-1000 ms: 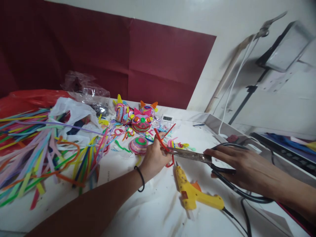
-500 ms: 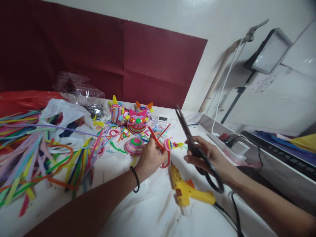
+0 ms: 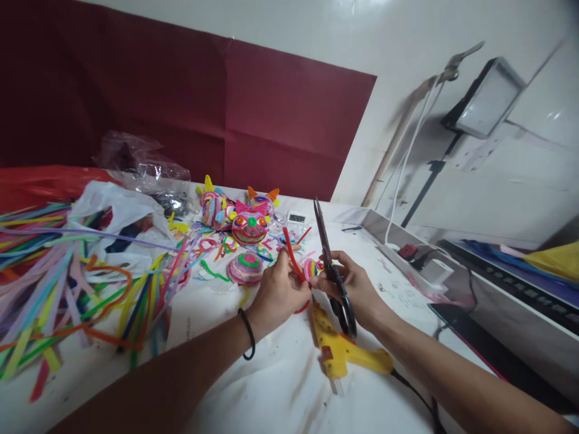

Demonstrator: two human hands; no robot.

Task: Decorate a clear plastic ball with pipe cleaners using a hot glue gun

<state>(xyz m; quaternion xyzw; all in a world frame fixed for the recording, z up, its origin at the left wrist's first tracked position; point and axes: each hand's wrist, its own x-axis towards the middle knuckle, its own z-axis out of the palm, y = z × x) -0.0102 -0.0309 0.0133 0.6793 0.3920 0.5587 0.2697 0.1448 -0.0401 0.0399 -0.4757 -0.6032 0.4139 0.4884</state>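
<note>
Between the fingers of my left hand [image 3: 283, 282] is a bent red pipe cleaner [image 3: 294, 260], with a loop hanging below the fingertips. My right hand [image 3: 353, 286] is wrapped round black-handled scissors [image 3: 326, 241], their blades pointing up and away. Its fingertips meet those of my left hand at the red pipe cleaner; whether they grip it too I cannot tell. Under my hands lies a yellow glue gun [image 3: 337, 346]. A round coiled disc [image 3: 245, 267] in pink and green rests left of my left hand, and a smaller striped coiled piece [image 3: 312, 270] sits just behind my fingertips.
Several colourful animal heads [image 3: 250, 223] stand at the back among pipe cleaner scraps. A large heap of pipe cleaners [image 3: 67, 283] and a white plastic bag [image 3: 122, 208] fill the left. A small digital clock [image 3: 297, 217], a power strip [image 3: 418, 265] and a lamp [image 3: 488, 99] are farther right.
My right hand has moved left with the scissors and now meets my left hand. The scissors stand more upright. My left hand still holds the red pipe cleaner.
</note>
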